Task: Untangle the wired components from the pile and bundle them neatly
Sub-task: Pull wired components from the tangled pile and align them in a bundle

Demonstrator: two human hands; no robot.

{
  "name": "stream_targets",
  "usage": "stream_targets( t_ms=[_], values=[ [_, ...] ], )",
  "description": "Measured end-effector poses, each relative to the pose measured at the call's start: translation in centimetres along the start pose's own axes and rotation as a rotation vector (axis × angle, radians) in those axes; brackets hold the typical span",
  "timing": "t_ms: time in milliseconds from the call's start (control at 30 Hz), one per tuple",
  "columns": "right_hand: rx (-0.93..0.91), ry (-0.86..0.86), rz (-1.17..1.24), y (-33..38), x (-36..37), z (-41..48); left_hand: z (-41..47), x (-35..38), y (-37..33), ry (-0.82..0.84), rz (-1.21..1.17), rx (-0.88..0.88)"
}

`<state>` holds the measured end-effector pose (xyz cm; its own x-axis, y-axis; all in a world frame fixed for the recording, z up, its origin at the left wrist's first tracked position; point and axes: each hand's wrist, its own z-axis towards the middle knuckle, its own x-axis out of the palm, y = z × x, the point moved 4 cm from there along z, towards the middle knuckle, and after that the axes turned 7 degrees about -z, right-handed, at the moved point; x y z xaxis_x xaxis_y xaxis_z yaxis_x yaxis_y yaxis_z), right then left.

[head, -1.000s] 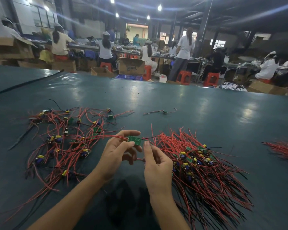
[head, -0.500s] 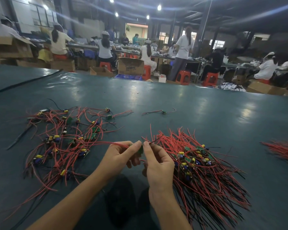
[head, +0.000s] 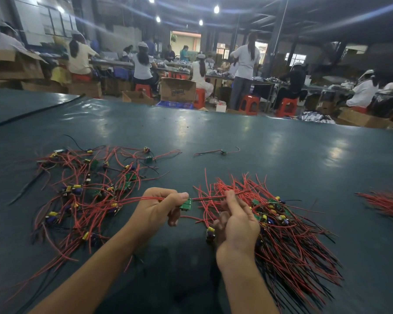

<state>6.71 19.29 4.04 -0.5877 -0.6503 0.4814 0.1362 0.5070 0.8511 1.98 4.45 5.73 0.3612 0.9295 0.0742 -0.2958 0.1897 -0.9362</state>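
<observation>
The person's left hand [head: 157, 208] sat just below the centre of the frame, fingers curled, with the thumb and forefinger pinching a small green circuit board [head: 186, 204] held clear of the dark teal surface [head: 281, 155]. From the board a thin red wire [head: 141, 198] ran leftward over the knuckles and into the loose tangle of red-wired components [head: 89, 189] spread across the left middle of the frame, so the board was joined to that pile by its wire alone.

The right hand [head: 237, 223] was just beside the left, a little right of centre, its back toward the camera. Its lower fingers were folded in and its forefinger was raised, and it gripped the red and black leads [head: 210, 197] that stretched from the board's right edge. The leads were drawn nearly level between the two hands. A yellow-and-blue part [head: 210, 232] showed just beside the heel of the right hand; whether the hand held it, I could not tell.

Directly behind and to the right of the right hand lay the combed sheaf of red and black wired components [head: 288, 241], its wires fanning toward the lower right corner. A single stray wired component [head: 222, 152] lay alone above the hands, well apart from both piles. A second sheaf of red wires [head: 388, 202] reached in from the right edge.

Across the top of the frame, workers sat at benches among a printed cardboard box [head: 178, 89] and red plastic stools [head: 249, 104].
</observation>
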Motion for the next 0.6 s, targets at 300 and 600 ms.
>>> stream_targets(
  t_ms=[300, 600],
  values=[
    [-0.07, 0.008, -0.028, -0.1, -0.1, 0.3, 0.0, -0.2, 0.0, 0.002, -0.094, -0.021],
    [-0.115, 0.213, -0.283, -1.9, 2.1, -2.0, -0.2, 0.3, 0.2, 0.053, 0.005, -0.025]
  ],
)
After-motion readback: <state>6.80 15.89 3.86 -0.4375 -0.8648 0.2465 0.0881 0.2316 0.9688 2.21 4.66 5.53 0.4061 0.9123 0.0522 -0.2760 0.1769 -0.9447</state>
